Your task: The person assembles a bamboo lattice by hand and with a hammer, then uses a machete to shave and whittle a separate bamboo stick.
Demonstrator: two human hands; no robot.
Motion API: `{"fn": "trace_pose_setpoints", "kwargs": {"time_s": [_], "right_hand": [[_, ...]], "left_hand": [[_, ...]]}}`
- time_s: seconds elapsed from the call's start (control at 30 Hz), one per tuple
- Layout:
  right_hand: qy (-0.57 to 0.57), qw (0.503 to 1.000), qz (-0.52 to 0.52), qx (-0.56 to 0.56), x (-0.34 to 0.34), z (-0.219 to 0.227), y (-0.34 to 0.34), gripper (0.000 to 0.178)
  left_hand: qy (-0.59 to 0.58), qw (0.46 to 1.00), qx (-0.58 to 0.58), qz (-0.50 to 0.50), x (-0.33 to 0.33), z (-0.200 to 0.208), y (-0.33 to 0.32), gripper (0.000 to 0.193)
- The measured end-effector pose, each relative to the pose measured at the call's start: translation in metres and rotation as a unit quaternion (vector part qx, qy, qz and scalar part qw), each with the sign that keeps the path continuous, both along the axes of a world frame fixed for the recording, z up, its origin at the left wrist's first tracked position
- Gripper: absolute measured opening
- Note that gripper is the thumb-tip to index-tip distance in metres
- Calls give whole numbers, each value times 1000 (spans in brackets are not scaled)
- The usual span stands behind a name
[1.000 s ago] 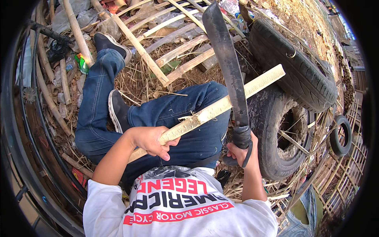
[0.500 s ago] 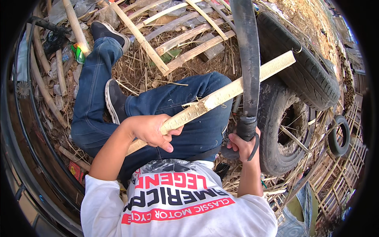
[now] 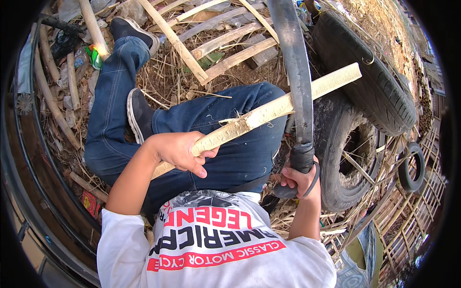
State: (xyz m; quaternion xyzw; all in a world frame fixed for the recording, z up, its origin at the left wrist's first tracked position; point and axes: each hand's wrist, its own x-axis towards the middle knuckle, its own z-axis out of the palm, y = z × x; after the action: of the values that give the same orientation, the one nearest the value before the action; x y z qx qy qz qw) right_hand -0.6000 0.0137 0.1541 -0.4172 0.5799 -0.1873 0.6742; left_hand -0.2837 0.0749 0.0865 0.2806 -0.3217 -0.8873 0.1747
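A pale strip of split bamboo [image 3: 249,121] slants across my lap, its far end up at the right. Near its lower end my left hand [image 3: 185,152] is wrapped round it. My right hand [image 3: 300,180] grips the black-wrapped handle of a machete [image 3: 298,91], whose long dark blade points away from me. The blade crosses over the bamboo strip, hiding a short stretch of it; whether they touch I cannot tell. Loose fibres stick up along the strip's middle.
Two worn tyres, one leaning [image 3: 365,72] and one lower [image 3: 336,149], stand at my right. Bamboo slats [image 3: 175,41] form a frame ahead. Litter and poles [image 3: 57,105] lie at left beside a dark metal rail [image 3: 45,158]. A small tyre [image 3: 411,167] rests farther right.
The machete's blade has tilted slightly left at its far end, and its handle shows a little more. The bamboo strip stays nearly in place in my left hand.
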Motion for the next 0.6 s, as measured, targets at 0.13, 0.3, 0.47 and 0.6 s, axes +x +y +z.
{"fn": "trace_pose_setpoints", "kwargs": {"time_s": [0.13,0.3,0.47,0.6], "right_hand": [[41,998,57,7,10,-6,15,29],[12,997,71,41,-4,-7,4,36],[66,995,74,-16,11,-11,14,33],[93,993,67,-39,6,-5,-2,32]], "left_hand": [[3,1000,22,-3,-11,5,-9,41],[-4,1000,-8,20,-8,5,-8,45],[-9,999,47,17,-11,3,-8,45],[13,998,58,14,-9,7,-5,45]]}}
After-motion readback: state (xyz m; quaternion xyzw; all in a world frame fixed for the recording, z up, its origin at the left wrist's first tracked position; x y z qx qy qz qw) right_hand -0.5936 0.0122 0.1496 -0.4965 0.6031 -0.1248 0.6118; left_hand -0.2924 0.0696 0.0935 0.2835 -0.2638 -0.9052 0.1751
